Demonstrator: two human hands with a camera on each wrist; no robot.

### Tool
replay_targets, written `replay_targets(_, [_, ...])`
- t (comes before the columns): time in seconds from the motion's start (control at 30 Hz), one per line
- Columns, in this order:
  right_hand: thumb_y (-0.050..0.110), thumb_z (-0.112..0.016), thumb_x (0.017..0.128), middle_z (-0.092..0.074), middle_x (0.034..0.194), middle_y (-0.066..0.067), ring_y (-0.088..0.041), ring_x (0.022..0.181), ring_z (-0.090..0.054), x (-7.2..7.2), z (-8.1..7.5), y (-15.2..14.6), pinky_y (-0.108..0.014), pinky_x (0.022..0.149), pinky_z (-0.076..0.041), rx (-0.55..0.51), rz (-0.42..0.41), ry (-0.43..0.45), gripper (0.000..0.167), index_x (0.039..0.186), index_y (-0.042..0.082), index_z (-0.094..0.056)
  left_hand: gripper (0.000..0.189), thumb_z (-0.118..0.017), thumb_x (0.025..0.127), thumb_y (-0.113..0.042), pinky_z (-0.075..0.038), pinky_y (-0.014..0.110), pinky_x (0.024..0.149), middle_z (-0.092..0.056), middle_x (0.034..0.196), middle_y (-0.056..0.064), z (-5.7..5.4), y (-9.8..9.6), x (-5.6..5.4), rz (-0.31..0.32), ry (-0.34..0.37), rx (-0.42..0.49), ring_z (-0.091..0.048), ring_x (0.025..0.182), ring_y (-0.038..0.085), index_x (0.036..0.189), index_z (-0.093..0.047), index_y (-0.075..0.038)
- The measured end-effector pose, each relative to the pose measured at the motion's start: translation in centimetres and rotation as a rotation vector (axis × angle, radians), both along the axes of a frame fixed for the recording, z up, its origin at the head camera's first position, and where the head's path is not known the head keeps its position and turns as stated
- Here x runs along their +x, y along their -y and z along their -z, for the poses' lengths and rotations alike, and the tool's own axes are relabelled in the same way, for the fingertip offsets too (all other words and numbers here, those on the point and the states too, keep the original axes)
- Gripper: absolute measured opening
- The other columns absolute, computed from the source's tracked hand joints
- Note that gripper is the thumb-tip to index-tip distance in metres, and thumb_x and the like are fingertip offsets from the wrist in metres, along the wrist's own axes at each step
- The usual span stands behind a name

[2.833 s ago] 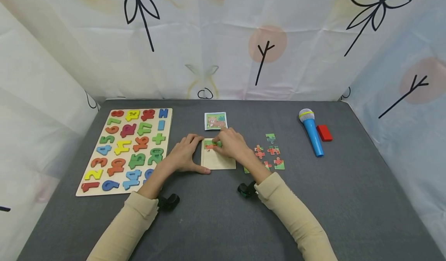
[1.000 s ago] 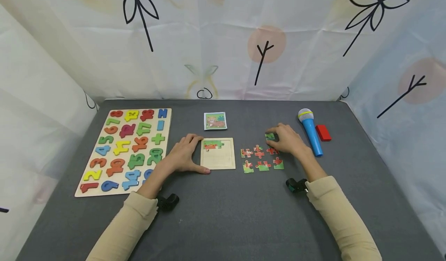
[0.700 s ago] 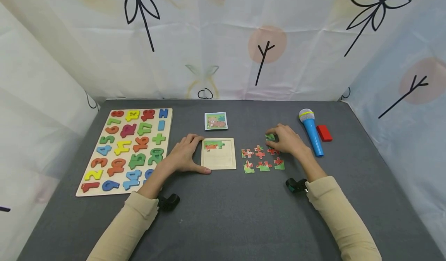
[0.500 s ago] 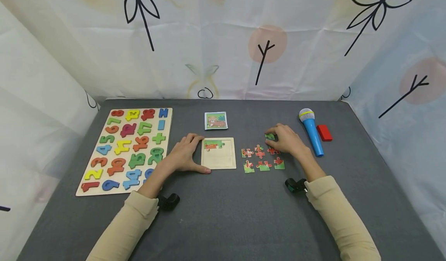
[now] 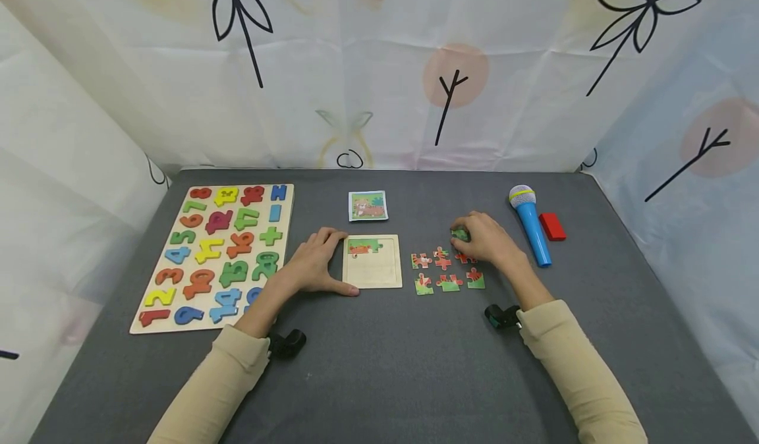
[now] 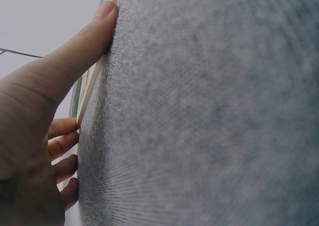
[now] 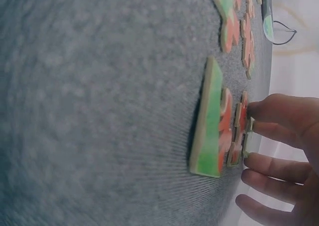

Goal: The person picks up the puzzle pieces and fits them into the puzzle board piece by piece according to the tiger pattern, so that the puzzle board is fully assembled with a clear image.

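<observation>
My left hand (image 5: 312, 261) holds the small wooden puzzle tray (image 5: 373, 274) by its left side, the thumb at the near edge and fingertips at the far left corner. In the left wrist view the thumb (image 6: 82, 46) lies along the tray's thin edge. Joined jigsaw pieces (image 5: 363, 246), green and red, lie in the tray's upper left. To the right, my right hand (image 5: 487, 236) pinches a green jigsaw piece (image 5: 459, 234) between thumb and fingers. Below it are several loose red and green pieces (image 5: 449, 283); the hand partly covers one red piece (image 5: 464, 257).
At left lies a board of coloured number shapes (image 5: 289, 197). A small picture card (image 5: 367, 206) sits beyond the tray. On the right are a blue toy microphone (image 5: 532, 232) and a red block (image 5: 552, 226). A patterned white cloth (image 5: 379, 68) hangs behind the grey table (image 5: 379, 378).
My right hand has left the tray and gone right to the loose pieces, where its fingers have drawn in on the green jigsaw piece. The left hand stays at the tray.
</observation>
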State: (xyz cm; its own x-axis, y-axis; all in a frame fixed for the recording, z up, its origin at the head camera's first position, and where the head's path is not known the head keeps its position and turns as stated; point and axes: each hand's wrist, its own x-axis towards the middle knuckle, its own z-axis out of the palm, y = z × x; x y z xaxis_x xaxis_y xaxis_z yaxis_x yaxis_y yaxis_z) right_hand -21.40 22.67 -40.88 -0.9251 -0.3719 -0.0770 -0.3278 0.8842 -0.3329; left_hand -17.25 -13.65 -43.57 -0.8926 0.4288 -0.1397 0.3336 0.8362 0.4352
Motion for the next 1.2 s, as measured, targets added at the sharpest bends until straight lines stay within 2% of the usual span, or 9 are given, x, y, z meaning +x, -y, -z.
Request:
replay_targets(0.2, [0.018,-0.067,0.093,-0.067,0.116,-0.022,-0.033,0.099,-0.059,0.0,0.3,0.1,-0.052,0.09,-0.05,-0.017,-0.011,-0.036,0.033,0.12,0.0,-0.072,0.117,-0.087,0.069,-0.065,-0.039,0.062,0.109,-0.037,0.154,0.018,0.0,0.0,0.0,-0.003,0.0,-0.001,-0.043,0.137,0.039,0.157,-0.034,-0.01])
replay_targets(0.5, [0.018,-0.064,0.092,-0.064,0.101,-0.018,-0.024,0.08,-0.049,0.2,0.1,1.8,-0.04,0.072,-0.042,-0.102,-0.07,-0.088,0.032,0.118,0.001,-0.073,0.117,-0.087,0.069,-0.064,-0.04,0.061,0.107,-0.038,0.153,0.019,0.0,0.0,0.0,0.004,-0.012,0.012,-0.043,0.136,0.039,0.157,-0.035,-0.009])
replay_targets(0.83, [0.024,-0.066,0.096,-0.064,0.104,-0.014,-0.023,0.085,-0.052,0.6,-0.5,5.6,-0.043,0.077,-0.044,-0.115,-0.141,-0.067,0.031,0.12,0.006,-0.073,0.116,-0.088,0.069,-0.063,-0.039,0.062,0.107,-0.038,0.154,0.019,0.0,0.1,0.0,0.001,-0.007,0.017,-0.043,0.137,0.04,0.157,-0.035,-0.009])
replay_targets(1.2, [0.025,-0.064,0.097,-0.068,0.112,-0.012,-0.027,0.095,-0.059,0.7,0.0,10.6,-0.044,0.08,-0.048,-0.102,-0.213,-0.054,0.029,0.12,0.011,-0.075,0.116,-0.087,0.07,-0.064,-0.04,0.062,0.106,-0.038,0.153,0.019,-0.2,0.0,0.1,0.002,0.002,0.009,-0.043,0.137,0.04,0.157,-0.035,-0.008])
